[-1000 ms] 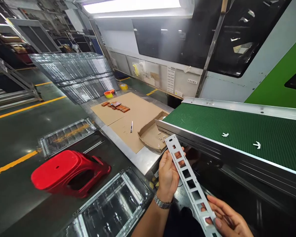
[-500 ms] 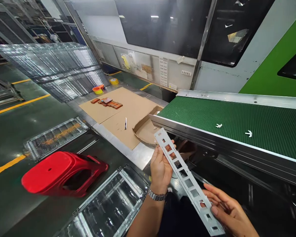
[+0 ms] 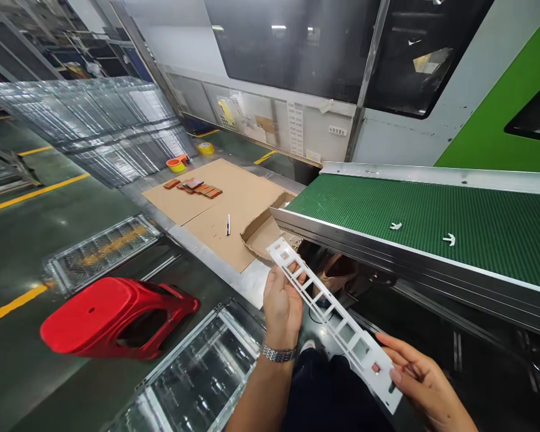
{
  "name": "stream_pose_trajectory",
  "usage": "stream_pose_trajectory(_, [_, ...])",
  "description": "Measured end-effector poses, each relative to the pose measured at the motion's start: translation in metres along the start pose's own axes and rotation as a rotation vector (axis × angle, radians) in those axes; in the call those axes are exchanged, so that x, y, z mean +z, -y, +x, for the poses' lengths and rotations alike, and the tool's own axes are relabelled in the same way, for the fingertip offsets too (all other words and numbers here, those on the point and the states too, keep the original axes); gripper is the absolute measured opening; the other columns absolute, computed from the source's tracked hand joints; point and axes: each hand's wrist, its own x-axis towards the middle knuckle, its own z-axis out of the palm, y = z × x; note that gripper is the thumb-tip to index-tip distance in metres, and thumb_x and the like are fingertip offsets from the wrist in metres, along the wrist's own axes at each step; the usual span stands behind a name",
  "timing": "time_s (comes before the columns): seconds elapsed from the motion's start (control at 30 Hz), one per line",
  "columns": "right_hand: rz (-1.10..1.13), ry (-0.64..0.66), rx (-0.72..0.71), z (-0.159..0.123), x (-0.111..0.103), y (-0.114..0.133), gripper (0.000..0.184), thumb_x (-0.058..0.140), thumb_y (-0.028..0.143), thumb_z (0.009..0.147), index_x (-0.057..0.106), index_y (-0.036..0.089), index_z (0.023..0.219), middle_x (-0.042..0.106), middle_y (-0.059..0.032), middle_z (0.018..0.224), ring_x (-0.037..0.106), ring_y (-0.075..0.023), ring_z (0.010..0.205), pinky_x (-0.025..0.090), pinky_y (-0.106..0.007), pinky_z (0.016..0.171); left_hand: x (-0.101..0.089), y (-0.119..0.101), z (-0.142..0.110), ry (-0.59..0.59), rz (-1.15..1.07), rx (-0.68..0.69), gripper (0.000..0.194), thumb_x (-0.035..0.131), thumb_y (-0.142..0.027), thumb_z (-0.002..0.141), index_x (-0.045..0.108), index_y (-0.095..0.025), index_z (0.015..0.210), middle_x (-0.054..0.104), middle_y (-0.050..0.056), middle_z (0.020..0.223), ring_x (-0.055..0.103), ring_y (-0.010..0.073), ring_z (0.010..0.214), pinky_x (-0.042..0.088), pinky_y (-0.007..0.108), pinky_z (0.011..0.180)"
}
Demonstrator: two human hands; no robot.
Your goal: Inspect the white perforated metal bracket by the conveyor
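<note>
A long white plastic strip (image 3: 347, 336) with a row of rectangular cut-outs runs slantwise between my hands. My left hand (image 3: 282, 303), with a metal watch on its wrist, grips it near the upper end, fingers behind and thumb along the edge. Near the lower end, my right hand (image 3: 420, 375) pinches the strip between thumb and fingers. Just beyond the upper end is a cut-down cardboard tray (image 3: 258, 233) with small white bits by it. To the right, the green conveyor belt (image 3: 477, 210) carries two small white plastic pieces (image 3: 450, 240).
A metal table holds cardboard sheets (image 3: 216, 240), a cutter knife (image 3: 228, 225), brown blocks (image 3: 193, 186) and tape rolls (image 3: 176, 164). A red stool (image 3: 90, 312) stands at left. Clear plastic-looking trays (image 3: 207, 372) lie by my left arm; more are stacked behind (image 3: 130, 132).
The strip has turned in my hands, so its face now shows brighter and flatter. Its upper end and my left hand have shifted slightly left. The belt pieces sit slightly further left in view.
</note>
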Motion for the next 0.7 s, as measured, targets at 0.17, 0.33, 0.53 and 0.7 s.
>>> stream_pose_trajectory(0.17, [0.229,0.051,0.07,0.0,-0.003,0.002,0.033,0.063,0.018,0.076,0.064,0.02,0.11,0.07,-0.0102,0.102,0.067,-0.0198,0.087,0.051,-0.025,0.077,-0.001,0.0,-0.002,0.031,-0.021,0.054,0.004,0.056,-0.018,0.084,0.057,-0.015,0.087,0.064,0.007,0.086,0.062,0.0158,0.077,0.051,0.027,0.07])
stream_pose_trajectory(0.33, [0.299,0.041,0.104,0.001,-0.003,0.004,0.031,0.058,0.014,0.08,0.064,0.017,0.11,0.07,-0.0128,0.103,0.066,-0.0216,0.09,0.051,-0.026,0.079,-0.002,-0.003,-0.006,0.06,-0.026,0.074,0.019,0.069,-0.022,0.075,0.056,-0.016,0.087,0.064,0.006,0.089,0.061,0.0174,0.081,0.051,0.027,0.07])
stream_pose_trajectory(0.53, [0.302,-0.061,0.129,0.003,-0.001,0.005,0.029,0.062,0.017,0.076,0.067,0.016,0.105,0.071,-0.012,0.096,0.067,-0.0204,0.083,0.052,-0.025,0.075,-0.003,-0.004,-0.01,0.062,-0.033,0.067,0.019,0.07,-0.023,0.075,0.056,-0.018,0.088,0.064,0.005,0.088,0.061,0.0167,0.082,0.051,0.027,0.073])
stream_pose_trajectory(0.7, [0.353,-0.116,0.173,0.001,-0.003,0.003,0.026,0.065,0.018,0.074,0.069,0.018,0.1,0.072,-0.0112,0.094,0.067,-0.0215,0.084,0.054,-0.026,0.074,-0.002,-0.005,-0.013,0.05,-0.043,0.056,0.018,0.067,-0.022,0.077,0.055,-0.018,0.09,0.064,0.006,0.088,0.061,0.0173,0.083,0.051,0.028,0.074])
